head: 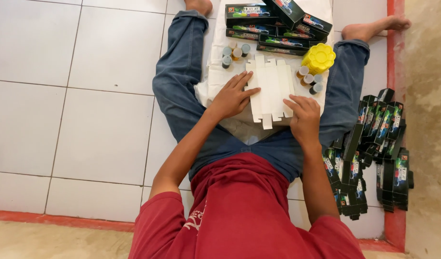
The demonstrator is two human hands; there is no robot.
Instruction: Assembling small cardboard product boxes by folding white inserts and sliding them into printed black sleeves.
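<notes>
Flat carton blank [270,91], white side up, lies unfolded on a white sheet [215,84] between our legs on the tiled floor [86,96]. Long axis runs roughly away from us toward the feet, tilted a little to the right at the near end; flaps stick out at both the far and near edges. Our left hand [232,96] is spread flat, fingers extended onto the blank's left edge, pressing it down. Our right hand [304,115] rests on the blank's near right corner, fingers curled loosely over the edge; we cannot tell if it pinches the card. Just beyond the blank: small paint pots [234,53] on the left, more pots [309,79] on the right, beside a yellow flower-shaped stack of palettes [319,57]. Farther off, finished dark boxes [278,24] piled. To our right by the wall, a heap of flattened dark cartons [373,153].
</notes>
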